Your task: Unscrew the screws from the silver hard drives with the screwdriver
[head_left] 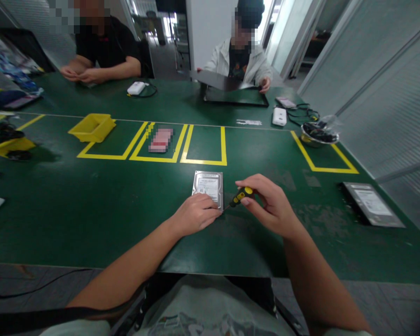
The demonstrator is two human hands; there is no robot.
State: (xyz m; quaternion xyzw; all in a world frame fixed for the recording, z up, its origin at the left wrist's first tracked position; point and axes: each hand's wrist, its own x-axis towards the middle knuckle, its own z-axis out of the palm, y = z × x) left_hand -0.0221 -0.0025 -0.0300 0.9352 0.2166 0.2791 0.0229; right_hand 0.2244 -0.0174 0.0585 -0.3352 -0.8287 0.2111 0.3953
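A silver hard drive [208,182] with a white label lies on the green table in front of me. Over its near end rests my left hand [198,213], its fingers bent and gripping the drive, with the fingertips by the near right corner. My right hand [266,201] is closed round a short yellow and black screwdriver [241,196]. The screwdriver slants down to the left, and its thin tip meets the drive's near right corner beside my left fingertips. Whether the tip sits in a screw is too small to tell.
Farther right lies another drive-like unit [374,204]. Beyond my hands are a yellow bin [95,127], a pink object [161,140], yellow tape outlines and a metal bowl [319,136] of dark parts. Another yellow bin [10,143] stands left. Two people sit opposite, one holding a dark panel [224,80].
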